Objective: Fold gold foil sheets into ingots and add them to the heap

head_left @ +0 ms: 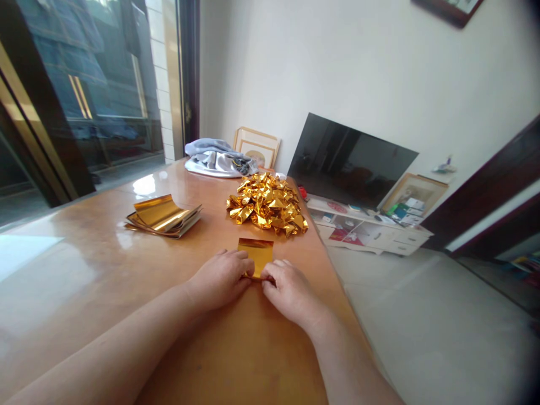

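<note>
The lower part of the gold foil square (255,256) is hidden beneath the left hand (219,279) and the right hand (289,292), and the fingertips are partly hidden too (the foil's edge barely shows between them). The left forearm (105,343) and right forearm (350,365) run off the bottom edge. The wall frame (447,8) is cut off at the top. The small items (400,214) on the white cabinet (405,239) are too small to tell apart, and the grey cloth (217,160) partly covers the leaning frame (257,147).

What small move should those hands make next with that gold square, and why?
Probably run the fingers along the near edge of the gold square to crease it. The left hand and right hand are both at that edge, and the rest of the square lies flat.
</note>
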### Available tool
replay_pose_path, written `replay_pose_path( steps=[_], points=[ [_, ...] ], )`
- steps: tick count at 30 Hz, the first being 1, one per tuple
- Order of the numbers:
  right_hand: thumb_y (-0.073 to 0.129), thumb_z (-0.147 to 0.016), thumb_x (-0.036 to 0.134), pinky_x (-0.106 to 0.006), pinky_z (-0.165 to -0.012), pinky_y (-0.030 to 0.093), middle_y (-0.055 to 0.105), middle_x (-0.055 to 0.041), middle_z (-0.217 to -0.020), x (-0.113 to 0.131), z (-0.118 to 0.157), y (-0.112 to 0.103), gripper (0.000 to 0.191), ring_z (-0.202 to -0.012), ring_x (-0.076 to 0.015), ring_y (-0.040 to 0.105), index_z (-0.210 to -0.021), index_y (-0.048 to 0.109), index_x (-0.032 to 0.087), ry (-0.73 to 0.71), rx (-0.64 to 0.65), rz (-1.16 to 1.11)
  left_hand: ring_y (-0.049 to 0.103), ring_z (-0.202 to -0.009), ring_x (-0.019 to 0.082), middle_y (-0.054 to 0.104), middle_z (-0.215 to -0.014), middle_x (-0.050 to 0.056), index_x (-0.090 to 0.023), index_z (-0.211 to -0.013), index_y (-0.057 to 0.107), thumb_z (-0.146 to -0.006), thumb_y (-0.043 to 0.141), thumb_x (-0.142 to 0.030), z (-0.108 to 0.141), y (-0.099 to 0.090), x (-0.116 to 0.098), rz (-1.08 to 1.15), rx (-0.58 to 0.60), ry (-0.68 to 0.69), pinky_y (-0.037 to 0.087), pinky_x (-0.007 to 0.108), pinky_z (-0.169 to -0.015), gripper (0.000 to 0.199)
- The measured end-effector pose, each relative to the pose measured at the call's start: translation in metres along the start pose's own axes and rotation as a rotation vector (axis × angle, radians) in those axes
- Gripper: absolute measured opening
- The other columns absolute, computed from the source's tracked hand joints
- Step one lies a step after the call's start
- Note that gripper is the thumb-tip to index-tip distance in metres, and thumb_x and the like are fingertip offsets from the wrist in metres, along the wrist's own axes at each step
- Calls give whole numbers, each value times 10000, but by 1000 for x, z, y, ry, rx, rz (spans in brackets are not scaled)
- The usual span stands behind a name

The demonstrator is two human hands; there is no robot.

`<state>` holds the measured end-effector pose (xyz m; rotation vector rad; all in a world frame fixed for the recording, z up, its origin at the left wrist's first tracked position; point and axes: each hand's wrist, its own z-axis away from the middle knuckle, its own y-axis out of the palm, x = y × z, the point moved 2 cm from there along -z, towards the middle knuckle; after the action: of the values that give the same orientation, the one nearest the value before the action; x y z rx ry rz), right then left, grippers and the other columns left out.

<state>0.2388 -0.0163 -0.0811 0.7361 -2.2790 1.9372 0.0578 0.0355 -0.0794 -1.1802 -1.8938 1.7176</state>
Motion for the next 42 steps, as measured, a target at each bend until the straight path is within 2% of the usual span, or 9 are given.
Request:
replay_pose_path(
  steps=[5,11,16,21,31,38,42],
  points=[
    [597,-850,123,-250,-732,416,660,-17,-886,-9,-1,2,119,-849,-161,589,-860,677,211,23,-4,-136,596,-735,180,678,-831,9,-234,-797,647,-818,568,-219,5,-3,12,73,27,-66,359,294,-692,83],
    [574,-884,177,-254,-731,438,696,-12,-884,-23,-6,12,122,-820,-154,625,-865,691,204,68,-34,-312,633,-769,183,712,-858,1,-256,-855,668,-858,509,-260,5,1,22,158,39,-126,384,277,-701,158],
    [583,-876,262,-242,-638,418,705,0,-829,-33,-10,24,114,-735,-152,618,-897,679,205,174,-61,-434,631,-771,191,710,-849,3,-252,-865,664,-835,526,-279,2,5,29,217,45,-233,384,264,-657,144],
    [604,-857,326,-226,-566,370,666,15,-759,-40,-13,30,131,-642,-133,560,-884,660,210,271,-65,-437,609,-737,180,692,-834,9,-232,-845,657,-804,528,-253,-2,12,37,220,22,-260,365,257,-624,138],
    [647,-821,312,-216,-569,366,642,24,-742,-45,-18,34,112,-648,-128,547,-876,642,215,336,-49,-451,619,-769,177,701,-863,13,-210,-866,693,-781,543,-249,-5,12,44,289,45,-266,401,256,-652,177],
    [620,-828,306,-222,-560,356,657,23,-770,-45,-17,32,109,-657,-130,556,-892,646,223,319,-37,-423,616,-735,169,695,-811,2,-189,-869,684,-783,537,-238,-7,11,43,329,88,-296,403,249,-631,177],
    [616,-829,318,-222,-532,326,661,28,-773,-47,-17,33,121,-652,-129,564,-911,643,234,316,-35,-412,604,-720,166,688,-796,0,-191,-866,679,-785,552,-249,-8,11,40,298,74,-290,385,247,-616,161]
  ],
)
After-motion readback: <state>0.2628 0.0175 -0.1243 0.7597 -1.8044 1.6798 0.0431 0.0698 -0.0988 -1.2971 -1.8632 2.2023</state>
